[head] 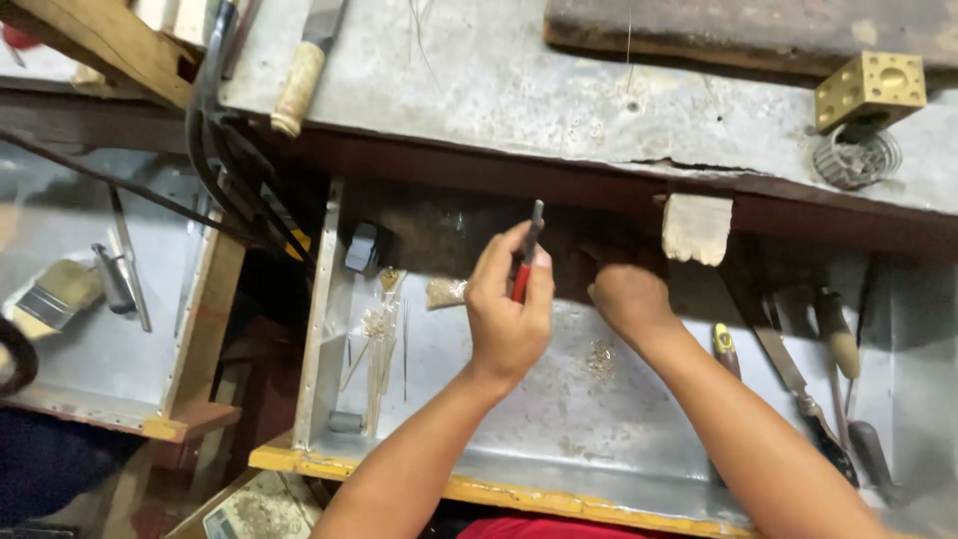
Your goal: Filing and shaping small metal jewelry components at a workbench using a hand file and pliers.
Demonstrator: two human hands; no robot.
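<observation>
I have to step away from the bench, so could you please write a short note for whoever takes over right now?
Left hand: closed around red-handled pliers, tip pointing up, raised over the metal-lined tray.
Right hand: reaching under the bench edge beside the pale wooden peg; its fingers are hidden, so what it holds cannot be told.
In the tray: thin wires at left, small metal bits in the middle, files and hand tools at right.
On the benchtop: brass block.
Done or left: cannot be judged from this view.

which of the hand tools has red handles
The pliers in the left hand. The tools lying in the tray at right have yellow, pale or dark handles.
</observation>
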